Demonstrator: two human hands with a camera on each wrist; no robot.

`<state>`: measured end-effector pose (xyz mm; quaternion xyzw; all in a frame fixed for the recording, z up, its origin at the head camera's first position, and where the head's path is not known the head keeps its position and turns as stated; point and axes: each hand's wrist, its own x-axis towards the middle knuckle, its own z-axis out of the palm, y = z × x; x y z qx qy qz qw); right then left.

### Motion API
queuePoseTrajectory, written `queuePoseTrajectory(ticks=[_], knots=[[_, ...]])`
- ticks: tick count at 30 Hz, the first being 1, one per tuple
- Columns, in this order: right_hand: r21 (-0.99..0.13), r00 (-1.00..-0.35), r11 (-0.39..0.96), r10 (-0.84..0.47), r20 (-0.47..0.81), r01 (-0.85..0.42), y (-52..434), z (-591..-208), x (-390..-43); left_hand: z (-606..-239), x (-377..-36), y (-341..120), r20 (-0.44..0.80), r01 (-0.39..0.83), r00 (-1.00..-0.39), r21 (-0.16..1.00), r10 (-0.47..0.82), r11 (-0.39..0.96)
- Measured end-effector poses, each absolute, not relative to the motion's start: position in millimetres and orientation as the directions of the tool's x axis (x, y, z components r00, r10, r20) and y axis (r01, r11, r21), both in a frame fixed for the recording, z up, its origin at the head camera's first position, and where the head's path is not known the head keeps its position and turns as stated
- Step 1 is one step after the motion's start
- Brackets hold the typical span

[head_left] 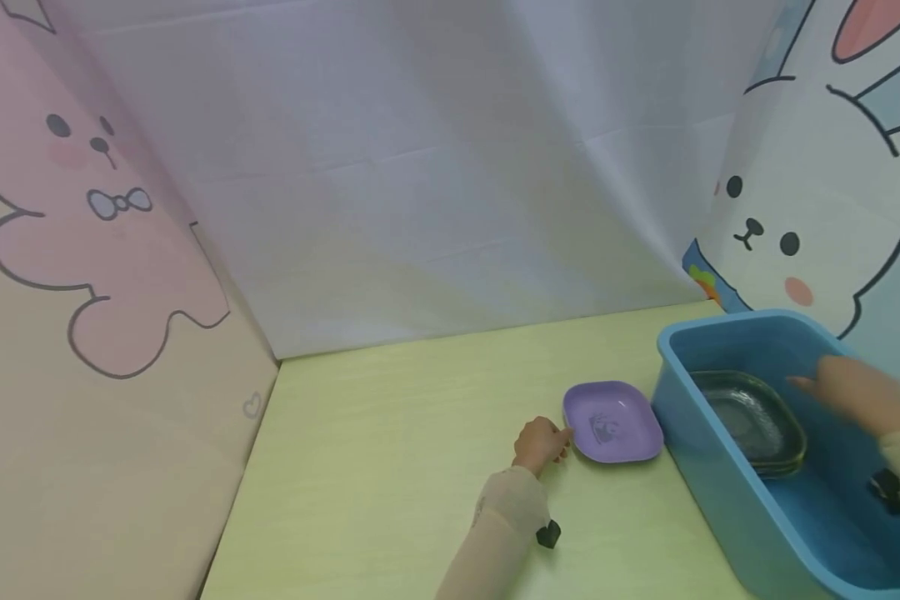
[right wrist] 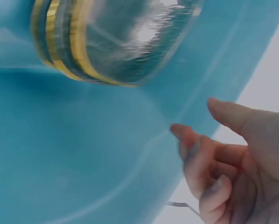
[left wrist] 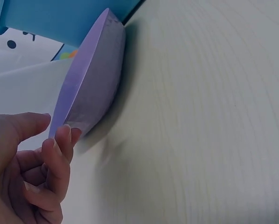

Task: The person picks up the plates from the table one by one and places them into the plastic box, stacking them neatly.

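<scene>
A purple square plate [head_left: 613, 423] with rounded corners and a small printed picture rests on the table, close to the blue bin. My left hand [head_left: 542, 444] pinches its left edge; in the left wrist view the plate's rim [left wrist: 81, 77] runs between thumb and fingers. Over the blue bin [head_left: 708, 483], my right hand [head_left: 862, 393] holds nothing, its thumb and forefinger apart and the other fingers loosely bent. A stack of dark clear glass dishes [head_left: 750, 421] lies inside the bin; gold-coloured rims [right wrist: 79, 42] show in the right wrist view.
The pale yellow table [head_left: 360, 467] extends left of the plate. A white cloth [head_left: 435, 183] hangs behind it, with a pink cartoon panel [head_left: 105, 250] at left and a rabbit panel [head_left: 810, 192] at right, behind the bin.
</scene>
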<state>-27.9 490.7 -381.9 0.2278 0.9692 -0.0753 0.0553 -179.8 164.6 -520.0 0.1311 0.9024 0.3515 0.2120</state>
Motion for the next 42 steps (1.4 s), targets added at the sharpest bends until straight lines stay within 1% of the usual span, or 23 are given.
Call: queuePoseTrajectory(ticks=[3, 5, 9, 14, 20, 24, 29, 34, 37, 42], knots=[[-0.126, -0.905, 0.897, 0.426, -0.008, 0.424, 476.4, -367.9, -34.0, -522.6, -177.6, 168.3, -0.287, 0.106, -0.878, 0.664, 0.384, 0.740], [-0.118, -0.905, 0.902, 0.423, 0.053, 0.415, 466.0, -357.4, -39.3, -525.3, -175.9, 171.4, -0.278, 0.127, -0.880, 0.644, 0.385, 0.755], [-0.133, -0.897, 0.900, 0.429, 0.105, 0.415, 446.3, -338.7, -49.1, -532.3, -171.6, 177.0, -0.276, 0.145, -0.878, 0.627, 0.392, 0.765], [-0.138, -0.906, 0.920, 0.387, 0.172, 0.367, 424.2, -320.7, -62.1, -537.1, -166.5, 179.8, -0.287, 0.131, -0.873, 0.639, 0.393, 0.758], [-0.142, -0.903, 0.936, 0.350, 0.250, 0.324, 404.4, -309.6, -77.5, -537.4, -165.2, 179.9, -0.275, 0.122, -0.879, 0.659, 0.390, 0.742], [-0.136, -0.907, 0.947, 0.319, 0.275, 0.292, 394.6, -306.9, -84.9, -534.3, -166.4, 173.9, -0.231, 0.145, -0.891, 0.673, 0.392, 0.725], [-0.166, -0.914, 0.953, 0.292, 0.283, 0.253, 385.0, -312.1, -90.8, -527.5, -170.8, 149.9, -0.167, 0.170, -0.905, 0.700, 0.391, 0.693], [-0.210, -0.920, 0.958, 0.254, 0.298, 0.196, 370.7, -322.1, -101.4, -522.8, -176.9, 111.1, -0.114, 0.195, -0.913, 0.720, 0.391, 0.666], [-0.213, -0.919, 0.966, 0.213, 0.333, 0.147, 357.5, -325.7, -110.5, -518.5, -177.6, 86.9, -0.090, 0.194, -0.922, 0.735, 0.376, 0.650], [-0.233, -0.939, 0.969, 0.152, 0.310, 0.080, 333.3, -326.6, -124.7, -503.9, -171.4, 54.5, -0.026, 0.210, -0.933, 0.770, 0.358, 0.603]])
